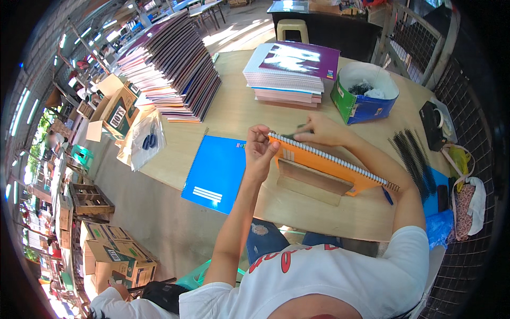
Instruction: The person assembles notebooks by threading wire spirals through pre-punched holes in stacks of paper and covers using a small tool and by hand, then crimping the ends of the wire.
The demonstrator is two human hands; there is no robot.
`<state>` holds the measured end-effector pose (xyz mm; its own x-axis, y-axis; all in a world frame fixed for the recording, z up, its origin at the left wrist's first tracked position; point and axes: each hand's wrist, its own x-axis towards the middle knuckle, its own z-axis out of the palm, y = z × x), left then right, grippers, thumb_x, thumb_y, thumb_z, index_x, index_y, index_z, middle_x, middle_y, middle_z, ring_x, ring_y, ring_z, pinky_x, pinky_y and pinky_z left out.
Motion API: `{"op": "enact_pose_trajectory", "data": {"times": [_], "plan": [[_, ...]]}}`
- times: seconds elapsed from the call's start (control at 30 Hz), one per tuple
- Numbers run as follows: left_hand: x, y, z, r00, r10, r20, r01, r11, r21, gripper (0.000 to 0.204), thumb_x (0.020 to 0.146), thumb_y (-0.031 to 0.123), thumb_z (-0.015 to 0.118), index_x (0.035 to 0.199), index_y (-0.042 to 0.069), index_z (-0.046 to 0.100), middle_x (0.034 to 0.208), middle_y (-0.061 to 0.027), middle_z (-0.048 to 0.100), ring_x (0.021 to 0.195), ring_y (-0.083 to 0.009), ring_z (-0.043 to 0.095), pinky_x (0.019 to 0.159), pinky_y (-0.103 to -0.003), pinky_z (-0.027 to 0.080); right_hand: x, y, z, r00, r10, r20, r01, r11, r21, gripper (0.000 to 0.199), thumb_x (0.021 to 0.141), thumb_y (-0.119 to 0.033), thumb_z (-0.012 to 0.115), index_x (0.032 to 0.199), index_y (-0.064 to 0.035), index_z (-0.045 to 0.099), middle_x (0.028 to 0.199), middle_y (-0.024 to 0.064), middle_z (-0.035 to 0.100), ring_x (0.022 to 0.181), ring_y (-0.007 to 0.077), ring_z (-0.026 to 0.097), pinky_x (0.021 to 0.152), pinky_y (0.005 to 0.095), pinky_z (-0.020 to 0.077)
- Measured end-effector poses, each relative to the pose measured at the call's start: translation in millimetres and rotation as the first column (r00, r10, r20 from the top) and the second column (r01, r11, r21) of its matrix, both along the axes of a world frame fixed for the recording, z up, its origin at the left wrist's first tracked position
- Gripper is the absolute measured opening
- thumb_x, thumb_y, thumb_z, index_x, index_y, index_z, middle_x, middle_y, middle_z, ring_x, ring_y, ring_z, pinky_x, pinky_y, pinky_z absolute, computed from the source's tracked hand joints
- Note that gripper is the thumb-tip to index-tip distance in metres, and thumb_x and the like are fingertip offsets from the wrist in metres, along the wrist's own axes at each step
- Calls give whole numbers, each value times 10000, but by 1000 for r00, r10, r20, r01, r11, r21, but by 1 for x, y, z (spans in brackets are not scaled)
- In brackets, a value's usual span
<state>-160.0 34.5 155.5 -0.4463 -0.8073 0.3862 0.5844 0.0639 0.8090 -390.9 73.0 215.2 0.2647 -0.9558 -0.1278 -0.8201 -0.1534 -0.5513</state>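
An orange spiral notebook (319, 160) stands on its edge, coil side up, against a wooden stand (313, 178) in front of me. White page edges show along its spine, and the dark coil sticks out at the right end. My left hand (260, 151) pinches the left end of that spine between thumb and fingers. Just behind the same end, my right hand (325, 131) is bent with its fingers closed; a small dark thing shows at the fingertips, too hidden to name. A blue spiral notebook (215, 171) lies flat left of my left hand.
A tall notebook stack (175, 74) stands at the back left, a lower paper stack (287, 80) with a purple cover behind my hands. Right of it is a cut-down container (366, 95). Loose black coils (414, 159) lie far right, scissors (150, 139) at the left edge.
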Motion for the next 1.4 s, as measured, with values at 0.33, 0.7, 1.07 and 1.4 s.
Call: {"op": "enact_pose_trajectory", "data": {"times": [0.33, 0.7, 1.07, 1.4], "plan": [[-12, 9, 17, 995, 60, 85, -63, 998, 30, 230, 911, 213, 736, 977, 55, 583, 918, 10, 588, 857, -72, 540, 779, -227, 434, -77, 247, -110, 620, -764, -178, 693, 640, -333, 704, 787, -215, 765, 1372, 16, 449, 1427, 258, 398, 1344, 427, 379, 1114, 475, 345], [-14, 10, 13, 997, 55, 57, -63, 988, 144, 208, 891, 192, 758, 952, 53, 617, 894, 9, 627, 839, -81, 569, 797, -236, 449, -92, 278, -142, 538, -783, -311, 519, 599, -609, 504, 825, -153, 694, 1245, 46, 499, 1268, 213, 484, 1243, 397, 418, 1070, 521, 332], [-6, 10, 17, 999, -47, 6, 45, 987, 153, 271, 863, 66, 754, 1110, 34, 647, 1079, -76, 692, 971, -131, 622, 929, -277, 456, -17, 142, 119, 925, -345, -157, 78, 579, -812, 525, 804, -236, 757, 1259, -48, 573, 1095, 96, 597, 1056, 276, 590, 980, 411, 439], [-6, 14, 22, 993, -86, -77, 101, 973, 206, 507, 853, 25, 750, 1291, 18, 495, 1097, -134, 697, 1063, -169, 652, 942, -289, 498, 77, 40, 148, 531, -86, -843, -783, 332, -527, 221, 750, -135, 647, 966, -106, 686, 984, -22, 586, 1149, 175, 527, 1188, 605, 228]]}}
